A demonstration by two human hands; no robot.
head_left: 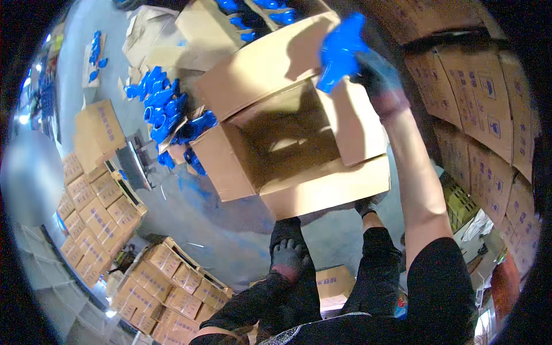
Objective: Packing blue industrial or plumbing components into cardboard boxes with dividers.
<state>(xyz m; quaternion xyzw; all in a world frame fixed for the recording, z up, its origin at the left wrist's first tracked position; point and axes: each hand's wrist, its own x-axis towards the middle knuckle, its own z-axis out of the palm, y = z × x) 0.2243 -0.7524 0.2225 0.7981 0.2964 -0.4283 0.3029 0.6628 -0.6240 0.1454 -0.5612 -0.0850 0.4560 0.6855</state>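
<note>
Over the far right corner of the open carton, the right hand grips a blue casting, its long axis slanting near-left; the left hand, empty and loosely spread, rests carton-near on the left leg.

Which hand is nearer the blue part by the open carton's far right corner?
Right. The right hand holds the blue part; the left hand rests on the left leg, on the near side of the carton, well apart from the part.
</note>
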